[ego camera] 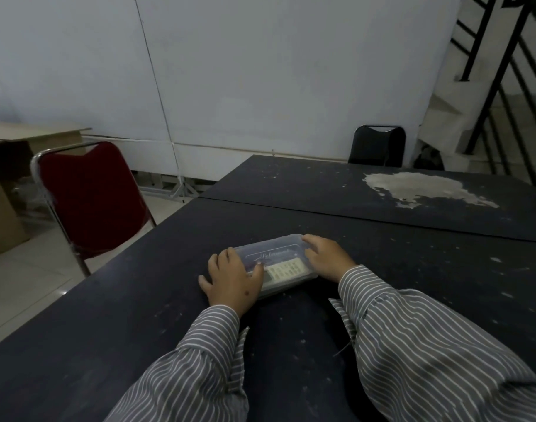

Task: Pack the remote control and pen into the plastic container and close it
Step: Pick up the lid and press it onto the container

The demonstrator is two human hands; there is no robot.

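A clear plastic container (276, 257) lies on the dark table (413, 269) with its lid on top. Through the lid the white remote control (286, 271) shows, buttons up. The pen is not visible to me. My left hand (233, 280) rests on the container's near left end, fingers spread over the lid and the thumb across it. My right hand (326, 254) presses on the far right end, fingers curled over the lid's edge. Both striped sleeves reach in from below.
A red chair (90, 196) stands at the table's left side, a black chair (378, 146) at the far end. A worn pale patch (413, 185) marks the second tabletop. Cardboard boxes (1, 190) sit far left, a stair railing (504, 86) right.
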